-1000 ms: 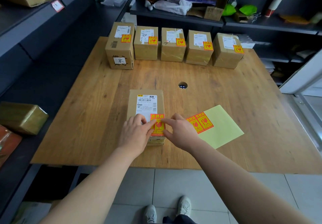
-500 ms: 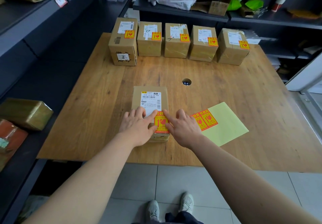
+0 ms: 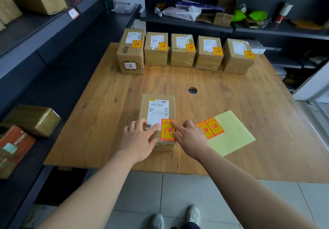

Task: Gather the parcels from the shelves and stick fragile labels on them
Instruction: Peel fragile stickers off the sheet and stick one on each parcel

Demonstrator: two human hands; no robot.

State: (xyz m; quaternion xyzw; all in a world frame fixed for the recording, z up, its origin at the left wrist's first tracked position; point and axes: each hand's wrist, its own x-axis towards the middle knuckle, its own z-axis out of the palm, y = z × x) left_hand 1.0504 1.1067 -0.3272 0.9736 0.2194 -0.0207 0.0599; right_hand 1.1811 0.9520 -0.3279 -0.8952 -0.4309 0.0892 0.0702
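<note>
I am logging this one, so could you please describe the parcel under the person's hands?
The parcel is a brown cardboard box lying flat near the table's front edge. A white shipping label with a barcode covers its top; an orange fragile label sits on its near right corner. The left hand rests on its near left part, and the right hand's forefinger presses the fragile label.
</note>
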